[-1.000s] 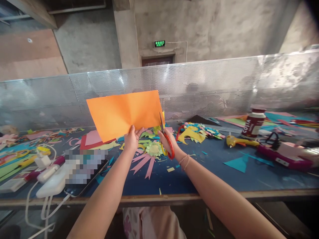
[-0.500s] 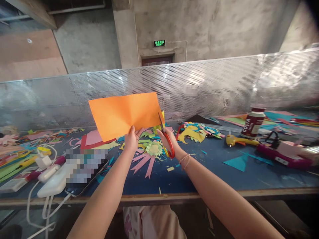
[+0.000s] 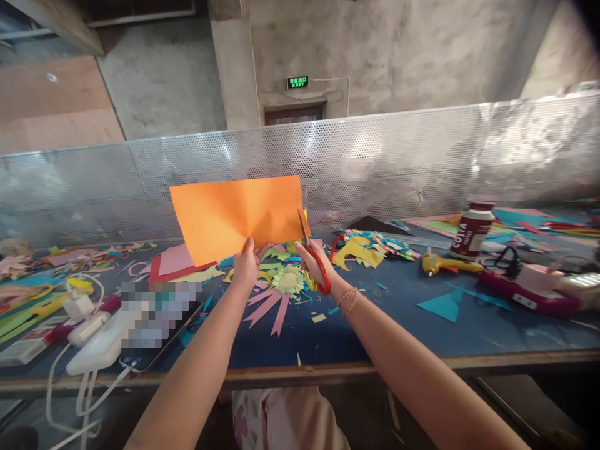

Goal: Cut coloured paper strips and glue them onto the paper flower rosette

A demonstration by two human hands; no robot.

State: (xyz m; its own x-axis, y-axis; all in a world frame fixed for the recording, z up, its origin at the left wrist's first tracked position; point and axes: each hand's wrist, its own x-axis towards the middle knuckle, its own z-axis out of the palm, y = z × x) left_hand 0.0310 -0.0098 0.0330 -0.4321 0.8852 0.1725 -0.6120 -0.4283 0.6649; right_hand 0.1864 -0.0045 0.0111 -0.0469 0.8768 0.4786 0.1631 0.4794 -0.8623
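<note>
A sheet of orange paper (image 3: 225, 215) is held up above the table, pinched along its lower edge by my left hand (image 3: 248, 264). My right hand (image 3: 319, 261) is closed around the red and yellow handles of a pair of scissors (image 3: 321, 272). The scissor blades point up at the right edge of the sheet; whether they are cutting into it I cannot tell. Below the hands lies a green paper rosette (image 3: 287, 280) with pink paper ribbons (image 3: 276, 309) spread towards me.
Paper scraps (image 3: 360, 250) litter the blue table (image 3: 290, 350). To the left are a phone (image 3: 159, 350), a white power bank (image 3: 96, 353) and cables. On the right stand a brown Costa bottle (image 3: 472, 230), a yellow glue gun (image 3: 447, 265) and a purple power strip (image 3: 527, 294). A perforated metal screen (image 3: 403, 156) runs behind.
The orange sheet has shifted slightly to the right against the scissors, its right edge now closer to the blades. Both hands keep their grip, and the camera view has moved a little.
</note>
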